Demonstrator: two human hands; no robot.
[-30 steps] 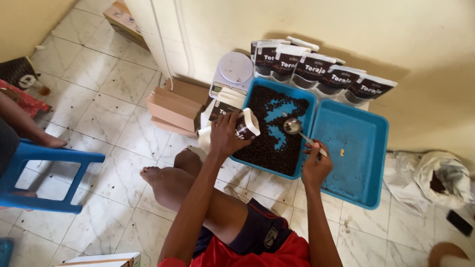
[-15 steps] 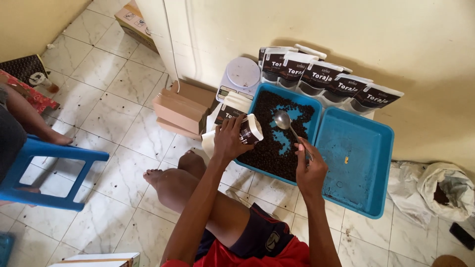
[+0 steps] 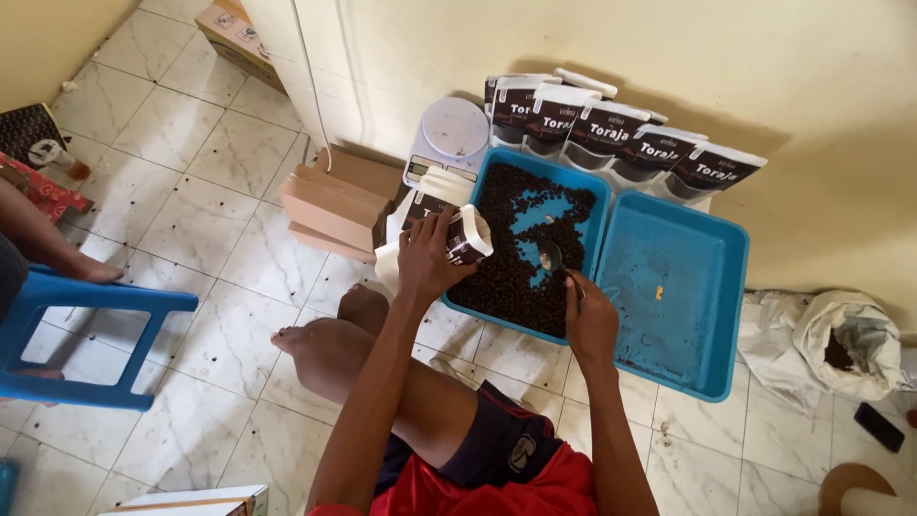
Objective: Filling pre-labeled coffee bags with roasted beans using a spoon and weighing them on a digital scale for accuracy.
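I sit on a tiled floor. My left hand (image 3: pixel 426 258) grips a small dark pouch with a white open top (image 3: pixel 466 236), tilted over the edge of a blue tray (image 3: pixel 598 199) that holds dark coffee beans (image 3: pixel 516 268). In my right hand (image 3: pixel 590 320) is a metal spoon (image 3: pixel 553 259), its bowl down among the beans. A second blue tray (image 3: pixel 718 315) to the right is nearly bare, with one small speck in it.
Several filled dark pouches (image 3: pixel 611 134) lean against the wall behind the trays. A white kitchen scale (image 3: pixel 449 136) and brown cardboard boxes (image 3: pixel 334 205) lie left. A blue plastic stool (image 3: pixel 72 334) and another person's leg (image 3: pixel 48 244) are far left. A white sack (image 3: pixel 845 344) lies right.
The spoon has dropped from beside the pouch down into the beans. My left hand still holds the pouch over the tray's edge. The camera view has shifted slightly.
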